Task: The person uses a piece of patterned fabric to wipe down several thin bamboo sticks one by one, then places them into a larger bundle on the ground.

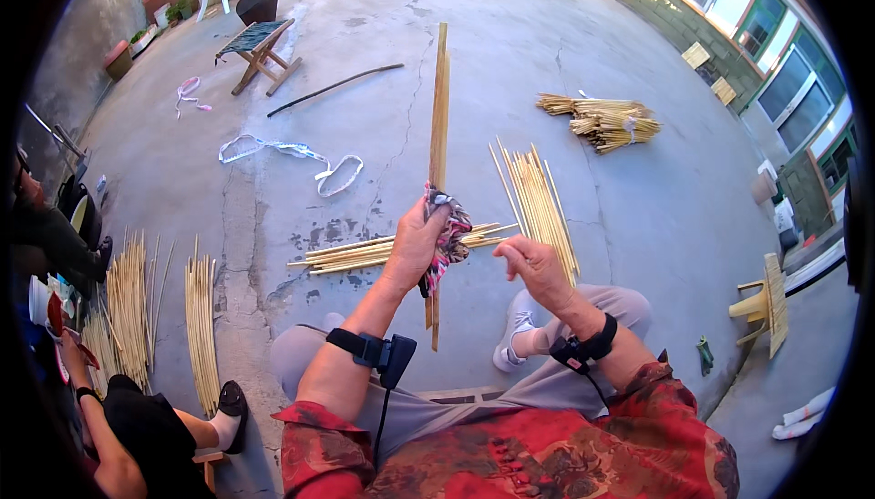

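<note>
At the far left, a seated co-worker's hand (73, 353) is beside a red object (56, 315), its grip too unclear to tell. Next to this person, loose pale stalks (130, 312) lie on the concrete, with a separate narrow sheaf (201, 326) just to their right. Farther up are a folding stool (260, 51), a white-and-blue strap (273, 147) and a dark stick (335, 90).

Near the middle, the wearer's left hand (417, 242) is closed, thumb uppermost, clasping a patterned cloth (448, 230) around long yellowish strips (439, 107). The strips stand out above and below the cloth, in front of a crosswise pile of stalks (351, 256) on the ground.

To the right, apart from the cloth, the right hand (540, 273) has its fingers curled toward the palm, thumb close to them; whether it pinches anything, I cannot tell. Just above it a fanned sheaf (538, 203) lies on the ground, then, farther up, a tied bundle (612, 123). A small wooden seat (773, 306) lies tipped at far right.
</note>
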Demonstrator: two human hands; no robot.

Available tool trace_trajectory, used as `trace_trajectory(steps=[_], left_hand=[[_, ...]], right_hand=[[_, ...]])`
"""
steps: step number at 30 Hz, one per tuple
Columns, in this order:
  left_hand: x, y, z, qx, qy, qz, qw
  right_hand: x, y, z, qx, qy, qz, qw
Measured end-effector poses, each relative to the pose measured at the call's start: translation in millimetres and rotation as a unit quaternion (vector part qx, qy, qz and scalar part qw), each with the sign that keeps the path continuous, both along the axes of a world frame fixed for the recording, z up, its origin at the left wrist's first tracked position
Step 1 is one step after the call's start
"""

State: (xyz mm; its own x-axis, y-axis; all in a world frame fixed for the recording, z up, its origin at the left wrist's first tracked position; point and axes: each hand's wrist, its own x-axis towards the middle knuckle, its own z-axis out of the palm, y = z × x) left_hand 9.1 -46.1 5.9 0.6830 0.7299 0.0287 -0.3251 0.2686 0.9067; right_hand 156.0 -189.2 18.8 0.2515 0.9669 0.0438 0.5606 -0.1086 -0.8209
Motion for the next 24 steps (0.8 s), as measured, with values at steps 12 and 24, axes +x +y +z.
trace_trajectory(steps=[12,24], left_hand=[[-1.9,-43.0,8.0,0.538,0.298,-0.186,0.766],[-36.6,-17.5,-12.3,0.591,0.284,-0.154,0.739]], right_hand=[[25.2,-19.5,77.4,0.066,-0.57,0.203,0.794],[84.6,-89.2,100.8,-0.042,-0.537,0.155,0.828]])
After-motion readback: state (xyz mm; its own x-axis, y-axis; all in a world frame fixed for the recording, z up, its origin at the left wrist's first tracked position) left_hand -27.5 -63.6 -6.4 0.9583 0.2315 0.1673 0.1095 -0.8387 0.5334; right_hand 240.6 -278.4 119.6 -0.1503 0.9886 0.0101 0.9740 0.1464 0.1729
